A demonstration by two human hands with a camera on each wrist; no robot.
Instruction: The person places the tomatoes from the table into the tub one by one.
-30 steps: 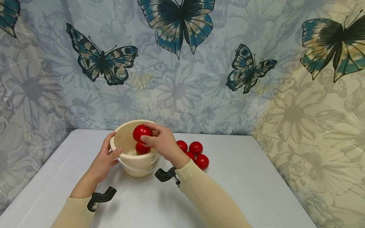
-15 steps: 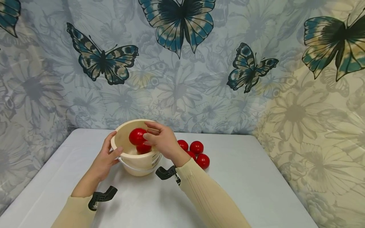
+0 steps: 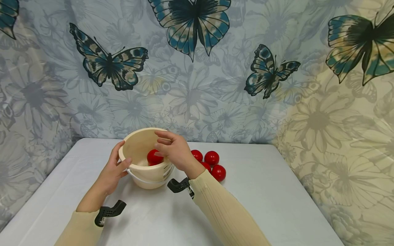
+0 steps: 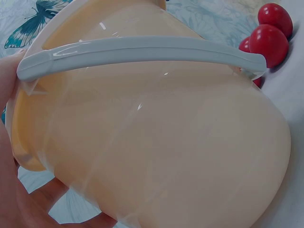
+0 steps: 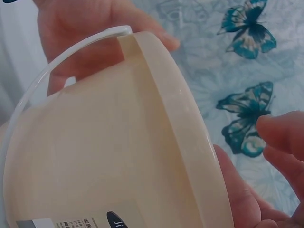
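Note:
A cream plastic bucket [image 3: 147, 176] with a white handle [image 4: 142, 50] stands tilted on the table, its mouth toward me. My left hand [image 3: 112, 174] grips its rim on the left side, thumb at the front and fingers round the outside. Over the right part of the mouth hovers my right hand [image 3: 176, 152], fingers loosely extended and nothing held. Red balls [image 3: 154, 157] lie low inside the bucket, partly hidden by its rim and my right fingers; how many cannot be told. In the right wrist view, the right hand [image 5: 256, 190] is beyond the bucket's rim.
Several more red balls [image 3: 211, 158] sit in a cluster on the white-covered table [image 3: 261, 191], just right of the bucket and partly behind my right wrist. A butterfly-patterned cloth [image 3: 197, 102] hangs behind the table's far edge.
My right hand held a red ball over the bucket's mouth, then let go, and the ball dropped inside. The left hand has kept its hold on the rim.

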